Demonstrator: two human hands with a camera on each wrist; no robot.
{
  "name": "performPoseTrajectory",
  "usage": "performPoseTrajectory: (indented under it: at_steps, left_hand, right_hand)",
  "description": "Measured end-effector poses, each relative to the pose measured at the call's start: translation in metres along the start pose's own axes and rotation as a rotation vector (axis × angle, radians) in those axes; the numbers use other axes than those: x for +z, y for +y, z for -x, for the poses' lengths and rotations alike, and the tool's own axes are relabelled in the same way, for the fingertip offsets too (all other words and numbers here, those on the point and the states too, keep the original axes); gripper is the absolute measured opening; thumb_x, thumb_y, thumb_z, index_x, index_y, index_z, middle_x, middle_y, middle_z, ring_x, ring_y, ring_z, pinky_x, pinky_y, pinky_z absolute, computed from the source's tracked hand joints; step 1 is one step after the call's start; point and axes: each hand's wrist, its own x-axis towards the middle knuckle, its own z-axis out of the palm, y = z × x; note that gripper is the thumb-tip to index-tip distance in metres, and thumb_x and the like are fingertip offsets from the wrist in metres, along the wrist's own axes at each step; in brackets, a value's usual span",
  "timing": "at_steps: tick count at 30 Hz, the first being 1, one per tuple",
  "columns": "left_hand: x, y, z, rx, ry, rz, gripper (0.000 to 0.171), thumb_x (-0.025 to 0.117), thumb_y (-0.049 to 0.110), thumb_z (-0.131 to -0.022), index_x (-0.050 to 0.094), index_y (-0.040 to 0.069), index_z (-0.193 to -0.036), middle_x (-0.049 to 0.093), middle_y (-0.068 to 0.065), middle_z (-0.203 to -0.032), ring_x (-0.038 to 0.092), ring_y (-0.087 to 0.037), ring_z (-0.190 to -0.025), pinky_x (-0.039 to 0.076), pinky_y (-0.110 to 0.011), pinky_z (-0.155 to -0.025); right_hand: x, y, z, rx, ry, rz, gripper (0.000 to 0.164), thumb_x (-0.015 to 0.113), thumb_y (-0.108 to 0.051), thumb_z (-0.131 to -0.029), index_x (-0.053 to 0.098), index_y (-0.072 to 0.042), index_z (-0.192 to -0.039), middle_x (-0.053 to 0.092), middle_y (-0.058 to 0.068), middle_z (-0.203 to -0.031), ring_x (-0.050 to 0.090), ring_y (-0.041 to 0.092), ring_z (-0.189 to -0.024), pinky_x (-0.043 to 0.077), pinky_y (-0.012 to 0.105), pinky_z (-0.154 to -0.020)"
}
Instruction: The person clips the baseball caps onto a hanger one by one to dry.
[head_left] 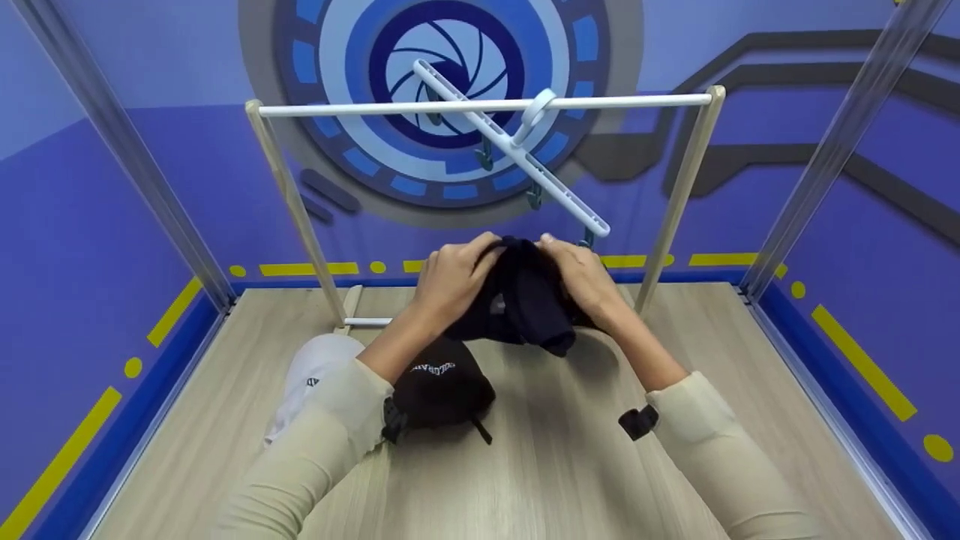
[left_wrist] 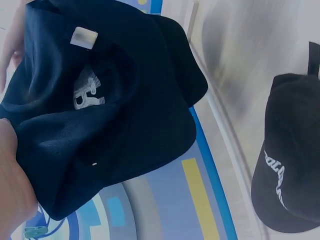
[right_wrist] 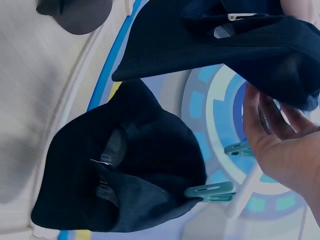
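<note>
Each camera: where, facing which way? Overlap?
Head: head-worn, looking forward and down at the held cap; left hand, right hand, sleeves show.
Left wrist: on that wrist, facing the held cap; both hands partly show.
Right wrist: on that wrist, facing the held cap; both hands partly show.
Head and left wrist share the lettered black cap.

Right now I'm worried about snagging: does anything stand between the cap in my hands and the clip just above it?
Nothing visible does: in the head view, the gap between the held cap and that clip looks open. Another cap hangs nearby from the end clip.
</note>
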Motion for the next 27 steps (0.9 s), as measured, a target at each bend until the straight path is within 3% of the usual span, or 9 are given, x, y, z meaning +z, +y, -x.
performPoseTrajectory:
  at_steps: [4, 9, 13, 18, 22, 24, 27]
  left_hand:
    - [0.0, -0.003, -0.002, 0.005, -0.015, -0.008, 0.028, 0.043, 0.043, -0.099, 0.064, 0.027, -0.109, 0.071, 0.002, -0.093, 0.068, -0.024, -0.077, 0.05, -0.04, -0.059]
    - [0.0, -0.004, -0.002, -0.004, 0.003, -0.016, 0.028, 0.044, 0.043, -0.098, 0.065, 0.028, -0.107, 0.071, 0.001, -0.09, 0.067, -0.024, -0.075, 0.05, -0.041, -0.059]
    - [0.0, -0.005, 0.0, -0.004, 0.009, -0.023, 0.027, 0.044, 0.042, -0.098, 0.064, 0.027, -0.108, 0.071, 0.002, -0.091, 0.068, -0.023, -0.075, 0.05, -0.039, -0.06]
    - [-0.001, -0.006, 0.002, 0.0, 0.012, -0.01, 0.026, 0.045, 0.041, -0.099, 0.065, 0.026, -0.108, 0.071, 0.002, -0.092, 0.068, -0.022, -0.076, 0.05, -0.038, -0.06]
    - [-0.003, -0.007, 0.003, 0.015, 0.025, 0.007, 0.026, 0.045, 0.04, -0.099, 0.065, 0.025, -0.107, 0.071, 0.001, -0.091, 0.068, -0.022, -0.076, 0.051, -0.037, -0.061]
    - [-0.004, -0.008, 0.003, 0.018, 0.031, 0.011, 0.026, 0.046, 0.039, -0.099, 0.066, 0.025, -0.107, 0.071, 0.001, -0.091, 0.068, -0.022, -0.076, 0.051, -0.037, -0.061]
    - [-0.005, -0.01, 0.004, 0.015, 0.032, 0.014, 0.026, 0.046, 0.038, -0.099, 0.066, 0.024, -0.107, 0.071, 0.001, -0.092, 0.068, -0.022, -0.077, 0.051, -0.038, -0.062]
  right_hand:
    - [-0.002, 0.006, -0.008, 0.024, 0.028, -0.177, 0.049, 0.041, -0.05, -0.097, 0.063, -0.013, -0.12, 0.064, 0.009, -0.116, 0.062, 0.02, -0.104, 0.051, 0.035, -0.088]
    - [0.004, 0.01, -0.023, 0.046, 0.139, -0.213, 0.031, 0.048, -0.023, -0.099, 0.06, -0.008, -0.124, 0.062, 0.012, -0.118, 0.061, 0.02, -0.106, 0.049, 0.034, -0.091]
    - [0.012, 0.012, -0.034, 0.089, 0.174, -0.206, 0.04, 0.046, -0.016, -0.098, 0.048, -0.006, -0.137, 0.055, 0.011, -0.131, 0.056, 0.021, -0.117, 0.046, 0.032, -0.095]
    - [0.024, 0.013, -0.05, 0.159, 0.176, -0.22, 0.058, 0.047, -0.019, -0.096, 0.026, -0.006, -0.149, 0.035, 0.013, -0.149, 0.044, 0.023, -0.13, 0.042, 0.03, -0.1]
    - [0.028, 0.016, -0.064, 0.201, 0.205, -0.242, 0.066, 0.048, -0.022, -0.096, 0.015, -0.01, -0.152, 0.026, 0.011, -0.154, 0.041, 0.022, -0.132, 0.041, 0.029, -0.101]
    - [0.03, 0.018, -0.072, 0.21, 0.218, -0.355, 0.067, 0.048, -0.021, -0.097, 0.011, -0.012, -0.152, 0.021, 0.007, -0.156, 0.036, 0.02, -0.135, 0.041, 0.029, -0.102]
    - [0.032, 0.022, -0.084, 0.207, 0.233, -0.641, 0.067, 0.048, -0.017, -0.098, 0.009, -0.016, -0.153, 0.013, 0.0, -0.158, 0.023, 0.016, -0.141, 0.038, 0.031, -0.104]
